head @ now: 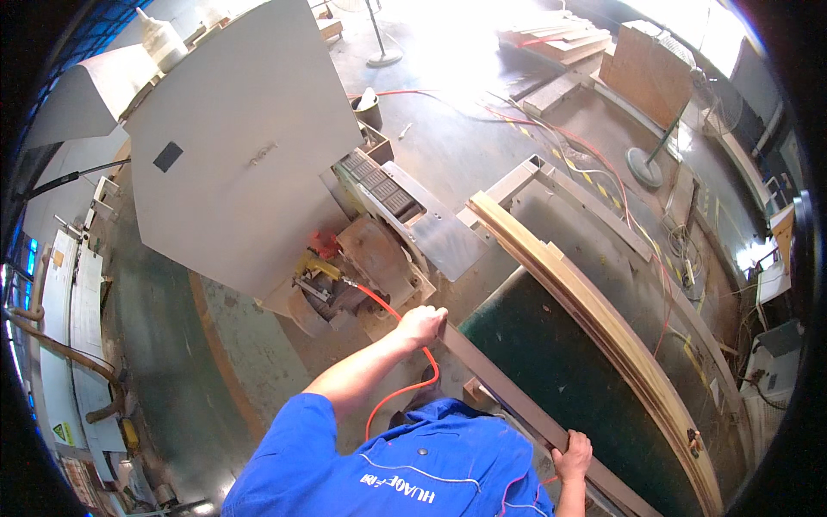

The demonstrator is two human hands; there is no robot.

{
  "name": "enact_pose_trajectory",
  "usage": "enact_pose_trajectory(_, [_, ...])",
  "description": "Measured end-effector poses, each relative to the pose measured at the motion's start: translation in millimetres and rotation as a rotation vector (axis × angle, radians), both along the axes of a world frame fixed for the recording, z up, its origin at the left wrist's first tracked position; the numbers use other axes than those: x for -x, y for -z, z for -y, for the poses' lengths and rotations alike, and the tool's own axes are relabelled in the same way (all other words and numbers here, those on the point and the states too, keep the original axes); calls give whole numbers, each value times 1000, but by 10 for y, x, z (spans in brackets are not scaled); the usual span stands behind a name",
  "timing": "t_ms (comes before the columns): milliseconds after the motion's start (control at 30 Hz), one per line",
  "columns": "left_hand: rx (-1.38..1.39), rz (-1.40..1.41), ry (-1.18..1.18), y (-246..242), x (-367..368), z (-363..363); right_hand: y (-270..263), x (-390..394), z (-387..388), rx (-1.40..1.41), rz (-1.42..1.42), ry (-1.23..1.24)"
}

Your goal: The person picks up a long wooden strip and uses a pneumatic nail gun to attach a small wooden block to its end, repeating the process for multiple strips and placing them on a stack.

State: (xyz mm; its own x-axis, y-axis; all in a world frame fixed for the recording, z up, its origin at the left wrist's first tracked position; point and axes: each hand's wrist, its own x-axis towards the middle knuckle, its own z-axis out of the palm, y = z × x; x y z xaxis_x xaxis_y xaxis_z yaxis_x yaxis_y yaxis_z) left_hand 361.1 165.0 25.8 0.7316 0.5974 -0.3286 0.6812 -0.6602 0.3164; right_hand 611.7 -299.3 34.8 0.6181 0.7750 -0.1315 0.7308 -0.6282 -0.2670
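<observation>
My left hand [423, 325] is closed at the near left end of a long grey-brown rail [510, 388], which edges a bench with a dark green top [555, 336]. Farther right along the same rail, my right hand [574, 455] has its fingers curled over it. Long, light wooden moulding strips [601, 316] lie side by side across the bench, beyond both hands. An orange air hose [404, 390] loops below my left forearm and leads up to a yellow pneumatic tool [320, 265], which rests on a cluttered stand.
A large grey panel [239, 155] stands to the left, beside a machine with a metal plate [446, 245]. Hoses and cables [581, 139] cross the floor beyond the bench. Stacked boards [562, 39], a plywood sheet [646, 74] and a pedestal fan's base [644, 168] are farther off.
</observation>
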Motion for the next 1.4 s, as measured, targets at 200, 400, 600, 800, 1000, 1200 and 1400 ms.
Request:
enact_pose_trajectory(200, [-122,-13,46,152,124,8,43,-40,-40,-41,-25,-44])
enact_pose_trajectory(400, [-42,-18,48,-40,-6,-26,-212,-70,-96,62,-131,19])
enact_pose_trajectory(600, [228,123,-236,-137,158,146,-157,-145,43,-204,-140,175])
enact_pose_trajectory(800, [148,328,-475,208,397,556,421,-348,172,-370,-51,220])
enact_pose_trajectory(1000, [101,463,-761,-24,396,1133,398,-352,112,-290,-92,288])
enact_pose_trajectory(1200, [604,934,-1046,-138,344,1383,334,-376,112,-314,-145,201])
enact_pose_trajectory(1400, [1176,1274,-928,-926,-249,1579,148,-446,-127,-505,-229,175])
